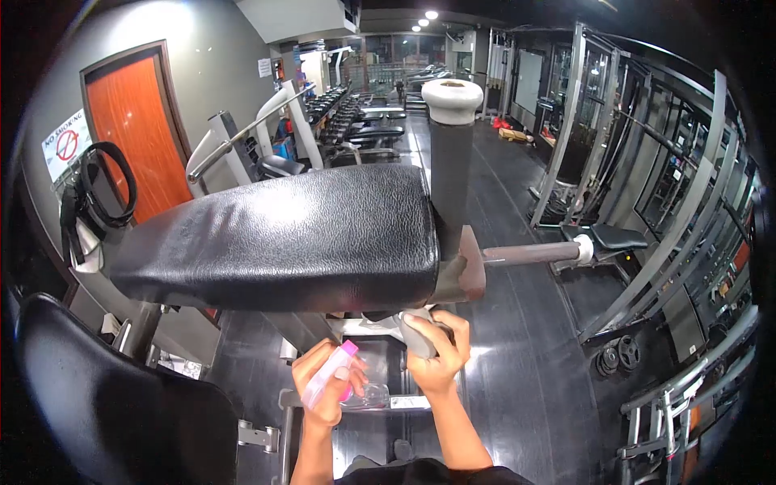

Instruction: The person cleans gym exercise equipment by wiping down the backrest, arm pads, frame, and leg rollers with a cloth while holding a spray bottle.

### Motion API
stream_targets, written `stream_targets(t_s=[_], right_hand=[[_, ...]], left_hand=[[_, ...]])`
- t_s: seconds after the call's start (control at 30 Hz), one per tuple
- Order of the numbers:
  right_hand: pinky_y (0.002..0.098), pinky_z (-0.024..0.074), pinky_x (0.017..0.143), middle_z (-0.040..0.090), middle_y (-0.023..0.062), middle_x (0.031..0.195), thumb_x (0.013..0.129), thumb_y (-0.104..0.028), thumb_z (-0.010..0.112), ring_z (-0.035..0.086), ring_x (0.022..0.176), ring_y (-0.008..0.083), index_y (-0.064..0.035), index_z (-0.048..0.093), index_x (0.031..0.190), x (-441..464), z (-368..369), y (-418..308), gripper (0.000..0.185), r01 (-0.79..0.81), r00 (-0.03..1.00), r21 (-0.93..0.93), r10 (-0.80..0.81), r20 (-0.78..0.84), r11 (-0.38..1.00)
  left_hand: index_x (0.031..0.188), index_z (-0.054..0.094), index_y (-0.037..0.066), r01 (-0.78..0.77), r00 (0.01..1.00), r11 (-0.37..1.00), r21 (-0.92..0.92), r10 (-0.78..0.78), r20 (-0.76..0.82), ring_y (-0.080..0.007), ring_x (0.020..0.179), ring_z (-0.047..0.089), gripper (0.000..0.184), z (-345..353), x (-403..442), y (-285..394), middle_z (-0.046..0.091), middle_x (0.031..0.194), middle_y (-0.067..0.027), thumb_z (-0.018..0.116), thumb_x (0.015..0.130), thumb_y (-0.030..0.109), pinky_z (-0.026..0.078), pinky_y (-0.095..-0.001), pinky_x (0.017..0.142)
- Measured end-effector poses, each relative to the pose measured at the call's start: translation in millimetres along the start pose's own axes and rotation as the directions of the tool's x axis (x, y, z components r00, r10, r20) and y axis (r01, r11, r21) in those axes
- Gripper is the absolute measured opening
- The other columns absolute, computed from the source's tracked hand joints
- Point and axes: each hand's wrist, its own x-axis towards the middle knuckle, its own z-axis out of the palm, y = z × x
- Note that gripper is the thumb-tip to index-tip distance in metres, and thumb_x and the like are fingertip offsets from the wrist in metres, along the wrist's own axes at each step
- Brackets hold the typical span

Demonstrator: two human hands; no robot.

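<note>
Btwn 9 & 10 o'clock, a white sign [66, 149] on the grey wall [202, 89], L of the orange door [129, 121], reads "NO SMOKING" in dark caps, w/ a red circle-and-slash symbol [71, 145] below. Approx 11 o'clock, same wall, a sm. paper notice [264, 67] has print too tiny to read; ditto the white label [411, 402] on the low machine crossbar [291, 398], approx 6 o'clock.

So on my feed, the big pad [283, 234] runs across the middle of the frame, with a post [453, 166] standing at its right end. Door [129, 121]'s upper left, no-smoking sign [67, 149] just left of it. Lower center I've got a spray bottle [365, 396] in the left hand [319, 373], and the right hand [442, 361] just below the pad's right end. Weight plates [628, 353] sit lower right.
</note>
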Motion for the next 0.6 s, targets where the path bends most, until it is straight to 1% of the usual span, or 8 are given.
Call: stream_targets(t_s=[0.13, 0.2, 0.23, 0.3, 0.4, 0.47, 0.53, 0.6], right_hand=[[0.0335, 0.0500, 0.072, 0.058, 0.0108, 0.095, 0.055, 0.005, 0.069, 0.061, 0.085, 0.0253, -0.0099, 0.076, 0.097, -8, -2, 10, 0.045, -0.034, 0.999, 0.099, 0.034, 0.004, 0.994], [0.0335, 0.0495, 0.076, 0.058, 0.0123, 0.094, 0.058, 0.005, 0.068, 0.060, 0.085, 0.0268, -0.0067, 0.072, 0.099, -14, -1, 9, 0.043, -0.235, 0.970, 0.237, 0.212, 0.119, 0.943], [0.0343, 0.0491, 0.079, 0.058, 0.0138, 0.094, 0.058, 0.003, 0.066, 0.060, 0.086, 0.0282, -0.0035, 0.067, 0.100, -18, 0, 11, 0.042, -0.223, 0.967, 0.239, 0.184, 0.174, 0.945], [0.0344, 0.0491, 0.079, 0.058, 0.0141, 0.095, 0.058, 0.002, 0.065, 0.060, 0.086, 0.0284, -0.0023, 0.065, 0.099, -24, 6, 8, 0.042, -0.242, 0.958, 0.291, 0.179, 0.225, 0.926], [0.0346, 0.0491, 0.082, 0.059, 0.0149, 0.095, 0.057, 0.000, 0.064, 0.060, 0.087, 0.0285, 0.0000, 0.061, 0.097, -38, 19, 1, 0.040, -0.338, 0.920, 0.393, 0.214, 0.327, 0.855], [0.0346, 0.0491, 0.084, 0.059, 0.0151, 0.096, 0.057, 0.000, 0.065, 0.061, 0.088, 0.0283, -0.0005, 0.061, 0.097, -47, 29, -6, 0.040, -0.415, 0.904, 0.506, 0.281, 0.322, 0.756], [0.0347, 0.0494, 0.085, 0.060, 0.0153, 0.098, 0.058, 0.001, 0.068, 0.061, 0.090, 0.0285, -0.0012, 0.062, 0.096, -53, 36, -10, 0.039, -0.426, 0.894, 0.510, 0.260, 0.366, 0.747], [0.0347, 0.0499, 0.084, 0.061, 0.0154, 0.099, 0.058, 0.002, 0.072, 0.062, 0.093, 0.0289, -0.0020, 0.063, 0.095, -55, 43, -11, 0.038, -0.297, 0.913, 0.453, 0.110, 0.394, 0.841]], left_hand=[[0.077, 0.059, -0.010, -0.013, 0.996, 1.000, 0.007, 0.014, -0.090, -0.0191, 0.045, 0.061, 0.032, -6, -15, -9, 0.061, 0.064, -0.0139, 0.055, 0.086, 0.020, 0.048, -0.0279, 0.049], [0.077, 0.059, -0.010, 0.028, 0.989, 1.000, 0.005, -0.027, -0.143, -0.0195, 0.044, 0.061, 0.031, -13, -23, -10, 0.061, 0.064, -0.0144, 0.054, 0.084, 0.019, 0.049, -0.0288, 0.049], [0.078, 0.058, -0.010, 0.056, 0.981, 0.998, 0.006, -0.053, -0.187, -0.0199, 0.044, 0.061, 0.028, -14, -26, -9, 0.061, 0.063, -0.0151, 0.052, 0.083, 0.016, 0.050, -0.0298, 0.049], [0.078, 0.058, -0.010, 0.073, 0.966, 0.997, 0.013, -0.067, -0.250, -0.0198, 0.044, 0.061, 0.027, -20, -33, -8, 0.061, 0.063, -0.0154, 0.051, 0.081, 0.016, 0.051, -0.0302, 0.050], [0.079, 0.058, -0.010, 0.089, 0.940, 0.996, 0.026, -0.075, -0.334, -0.0196, 0.045, 0.060, 0.026, -32, -42, -3, 0.061, 0.064, -0.0158, 0.051, 0.079, 0.016, 0.052, -0.0307, 0.050], [0.079, 0.058, -0.009, 0.091, 0.924, 0.995, 0.043, -0.068, -0.376, -0.0193, 0.045, 0.060, 0.026, -39, -47, 1, 0.062, 0.065, -0.0158, 0.051, 0.078, 0.015, 0.052, -0.0307, 0.051], [0.079, 0.058, -0.009, 0.115, 0.901, 0.991, 0.072, -0.073, -0.427, -0.0191, 0.044, 0.060, 0.027, -47, -52, 2, 0.062, 0.065, -0.0157, 0.051, 0.079, 0.017, 0.052, -0.0304, 0.051], [0.079, 0.059, -0.008, 0.084, 0.896, 0.993, 0.089, -0.036, -0.443, -0.0180, 0.044, 0.059, 0.024, -56, -53, -2, 0.062, 0.066, -0.0139, 0.051, 0.081, 0.014, 0.050, -0.0293, 0.050]])
